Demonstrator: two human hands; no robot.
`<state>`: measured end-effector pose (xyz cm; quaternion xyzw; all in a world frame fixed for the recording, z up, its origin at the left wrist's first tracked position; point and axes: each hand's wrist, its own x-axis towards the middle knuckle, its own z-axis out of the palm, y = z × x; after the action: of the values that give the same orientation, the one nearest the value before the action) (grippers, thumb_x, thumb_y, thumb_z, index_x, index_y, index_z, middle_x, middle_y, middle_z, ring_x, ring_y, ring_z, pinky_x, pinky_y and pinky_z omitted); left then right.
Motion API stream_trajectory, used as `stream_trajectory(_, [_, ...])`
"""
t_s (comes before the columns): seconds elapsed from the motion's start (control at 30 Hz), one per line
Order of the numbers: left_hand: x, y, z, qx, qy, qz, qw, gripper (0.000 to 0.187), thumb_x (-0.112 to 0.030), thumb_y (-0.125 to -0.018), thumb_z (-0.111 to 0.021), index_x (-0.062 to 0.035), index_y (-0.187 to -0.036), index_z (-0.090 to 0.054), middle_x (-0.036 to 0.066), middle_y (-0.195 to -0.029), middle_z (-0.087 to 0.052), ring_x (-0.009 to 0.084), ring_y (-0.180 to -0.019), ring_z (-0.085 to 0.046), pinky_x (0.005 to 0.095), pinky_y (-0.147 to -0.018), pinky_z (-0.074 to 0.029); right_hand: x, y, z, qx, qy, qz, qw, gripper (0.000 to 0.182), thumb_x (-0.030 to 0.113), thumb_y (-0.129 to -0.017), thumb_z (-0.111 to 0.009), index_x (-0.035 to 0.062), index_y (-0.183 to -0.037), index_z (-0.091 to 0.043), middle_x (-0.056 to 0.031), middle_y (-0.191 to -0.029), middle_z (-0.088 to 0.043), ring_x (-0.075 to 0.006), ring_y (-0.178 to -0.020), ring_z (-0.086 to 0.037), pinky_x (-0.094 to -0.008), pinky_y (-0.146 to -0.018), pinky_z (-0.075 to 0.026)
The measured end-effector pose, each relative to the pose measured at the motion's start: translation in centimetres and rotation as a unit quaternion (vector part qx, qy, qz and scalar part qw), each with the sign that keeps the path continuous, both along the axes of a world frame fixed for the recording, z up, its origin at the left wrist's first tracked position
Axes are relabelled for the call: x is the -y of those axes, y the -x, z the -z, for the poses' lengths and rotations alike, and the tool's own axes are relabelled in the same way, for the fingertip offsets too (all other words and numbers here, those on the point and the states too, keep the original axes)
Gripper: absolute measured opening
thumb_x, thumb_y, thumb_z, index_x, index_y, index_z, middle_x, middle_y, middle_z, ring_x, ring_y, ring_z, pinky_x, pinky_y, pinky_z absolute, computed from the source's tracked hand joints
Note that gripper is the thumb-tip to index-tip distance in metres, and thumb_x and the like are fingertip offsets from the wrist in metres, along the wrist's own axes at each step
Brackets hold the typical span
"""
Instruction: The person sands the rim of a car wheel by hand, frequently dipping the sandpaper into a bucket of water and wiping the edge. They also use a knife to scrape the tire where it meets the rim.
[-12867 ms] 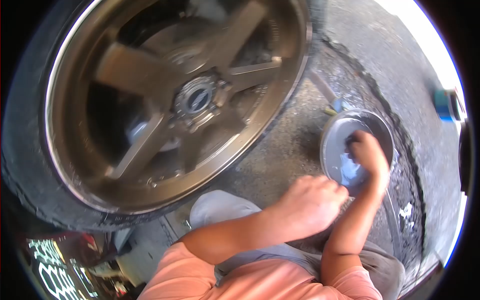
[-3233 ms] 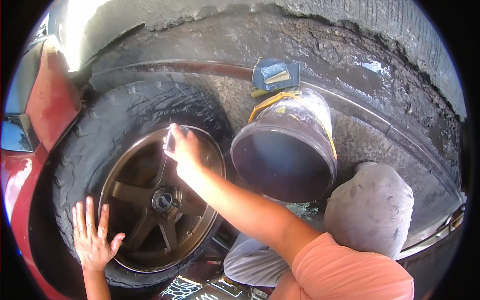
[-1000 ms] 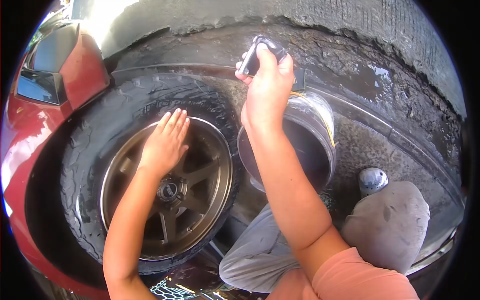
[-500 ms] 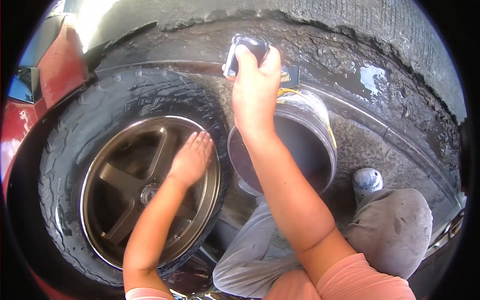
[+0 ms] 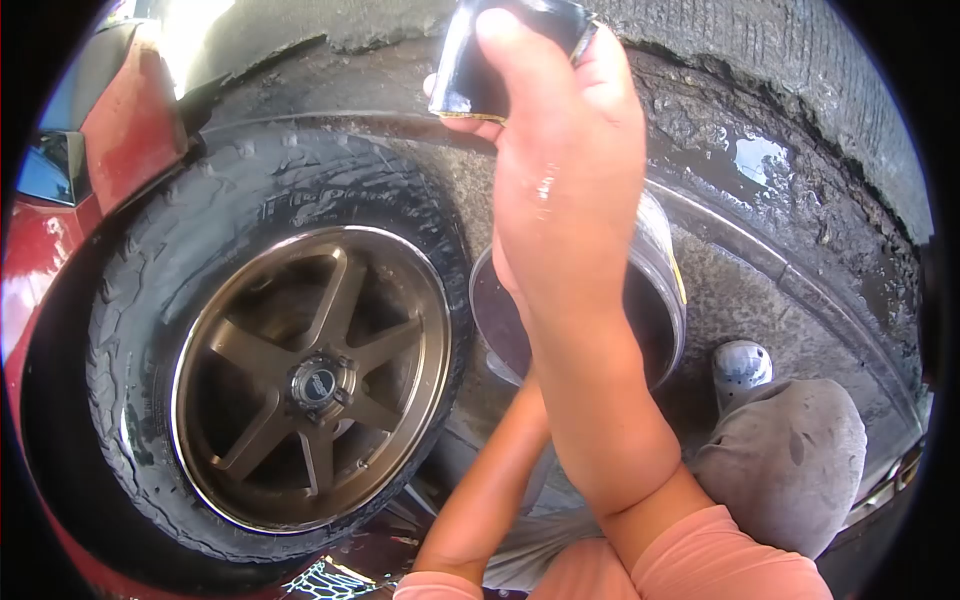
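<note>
My right hand [image 5: 570, 130] is closed around a flat, glossy black block with a pale edge [image 5: 468, 70], thumb on top, raised at the top of the view. Below it, my right forearm crosses a round bucket [image 5: 497, 310] with a dark inside. My left forearm [image 5: 492, 480] reaches up toward that bucket and passes behind the right arm, so the left hand and its fingers are hidden. On the left side stands a wheel with a black, wet-looking tire [image 5: 140, 330] and a bronze six-spoke rim [image 5: 345, 290]. Neither hand touches the wheel.
Red car bodywork [image 5: 130, 110] frames the wheel at upper left. Beyond the bucket run a curb-like edge [image 5: 740, 225] and wet, broken ground [image 5: 800, 200]. My bent knee [image 5: 790, 460] and a speckled shoe [image 5: 742, 368] are at the right.
My left hand has left the rim and moved right, behind my right arm. My right hand has come up closer to the camera, still holding the black block.
</note>
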<state>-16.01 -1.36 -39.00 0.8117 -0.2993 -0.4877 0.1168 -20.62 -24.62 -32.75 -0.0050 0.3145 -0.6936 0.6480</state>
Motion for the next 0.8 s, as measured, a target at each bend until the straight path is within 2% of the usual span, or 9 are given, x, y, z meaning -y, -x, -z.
stream_trajectory(0.2, [3.2,0.4,-1.8,0.080,-0.083,0.231,0.966,0.015,-0.018,-0.090,-0.068,-0.0049,-0.094,-0.073,0.012,-0.099,-0.074,0.0310,-0.095,-0.071,0.0439,-0.080,-0.056,0.4,2.1,-0.2,0.067,0.007,0.008,0.998,0.019,0.014,-0.098,-0.062,0.0025,-0.114,-0.061,-0.0063,-0.099,-0.070,-0.0144,-0.084,-0.068,-0.0306,-0.073,-0.056])
stream_trajectory(0.3, [6.2,-2.6,-9.1,0.175,-0.089,0.419,0.887,0.017,-0.021,-0.090,-0.066,-0.0063,-0.093,-0.075,0.013,-0.097,-0.076,0.0320,-0.095,-0.073,0.0463,-0.078,-0.057,0.7,2.6,0.2,0.089,-0.003,0.006,0.996,0.020,0.013,-0.098,-0.062,0.0019,-0.115,-0.061,-0.0067,-0.100,-0.070,-0.0145,-0.084,-0.068,-0.0305,-0.073,-0.056])
stream_trajectory(0.37, [6.9,-7.0,-12.2,0.336,0.030,0.515,0.788,0.016,-0.020,-0.093,-0.067,-0.0059,-0.088,-0.072,0.013,-0.088,-0.072,0.0312,-0.089,-0.070,0.0449,-0.079,-0.056,0.8,2.7,0.2,0.099,-0.007,0.003,0.995,0.020,0.012,-0.098,-0.062,0.0016,-0.116,-0.060,-0.0070,-0.100,-0.070,-0.0146,-0.084,-0.067,-0.0305,-0.073,-0.056])
stream_trajectory(0.4, [8.6,-8.6,-13.6,0.394,-0.112,0.525,0.746,0.015,-0.017,-0.094,-0.069,-0.0026,-0.097,-0.069,0.018,-0.105,-0.070,0.0340,-0.100,-0.068,0.0426,-0.086,-0.056,0.7,2.7,0.2,0.103,-0.007,0.000,0.995,0.021,0.012,-0.098,-0.062,0.0014,-0.116,-0.060,-0.0071,-0.100,-0.069,-0.0146,-0.084,-0.067,-0.0304,-0.073,-0.056])
stream_trajectory(0.43, [8.6,-11.5,-13.7,0.440,-0.064,0.580,0.683,0.019,-0.016,-0.096,-0.066,-0.0002,-0.106,-0.067,0.018,-0.114,-0.067,0.0355,-0.106,-0.066,0.0450,-0.092,-0.054,0.7,2.7,0.0,0.109,-0.005,-0.002,0.994,0.021,0.012,-0.098,-0.061,0.0012,-0.116,-0.060,-0.0073,-0.101,-0.069,-0.0146,-0.084,-0.067,-0.0304,-0.073,-0.056])
stream_trajectory(0.5, [9.9,-16.3,-13.1,0.466,-0.035,0.721,0.511,0.046,-0.021,-0.098,-0.060,-0.0008,-0.139,-0.055,0.018,-0.146,-0.053,0.0330,-0.143,-0.044,0.0491,-0.123,-0.029,0.5,2.9,-0.2,0.117,-0.001,-0.002,0.993,0.021,0.011,-0.098,-0.061,0.0008,-0.117,-0.060,-0.0075,-0.101,-0.069,-0.0147,-0.084,-0.067,-0.0303,-0.073,-0.056])
stream_trajectory(0.57, [11.1,-18.3,-12.1,0.481,-0.122,0.769,0.403,0.062,-0.028,-0.100,-0.055,-0.0009,-0.154,-0.041,0.015,-0.162,-0.039,0.0289,-0.156,-0.026,0.0475,-0.130,-0.013,0.3,3.0,-0.2,0.121,0.000,-0.002,0.993,0.022,0.011,-0.098,-0.061,0.0004,-0.118,-0.059,-0.0078,-0.101,-0.069,-0.0147,-0.084,-0.067,-0.0303,-0.073,-0.056])
stream_trajectory(0.77, [9.1,-20.5,-7.3,0.425,-0.201,0.828,0.305,0.066,-0.036,-0.105,-0.042,0.0004,-0.159,-0.032,0.012,-0.168,-0.030,0.0260,-0.158,-0.020,0.0456,-0.131,-0.008,0.5,3.9,0.6,0.129,0.000,0.001,0.992,0.024,0.009,-0.098,-0.060,-0.0007,-0.120,-0.058,-0.0086,-0.103,-0.068,-0.0149,-0.084,-0.066,-0.0301,-0.074,-0.056])
stream_trajectory(0.8, [9.0,-19.4,-6.4,0.395,-0.261,0.817,0.329,0.064,-0.028,-0.106,-0.034,0.0040,-0.160,-0.025,0.015,-0.171,-0.021,0.0279,-0.159,-0.016,0.0438,-0.130,-0.010,0.5,3.9,0.8,0.128,-0.001,0.000,0.992,0.024,0.009,-0.098,-0.060,-0.0009,-0.120,-0.058,-0.0088,-0.103,-0.068,-0.0149,-0.084,-0.066,-0.0301,-0.074,-0.056])
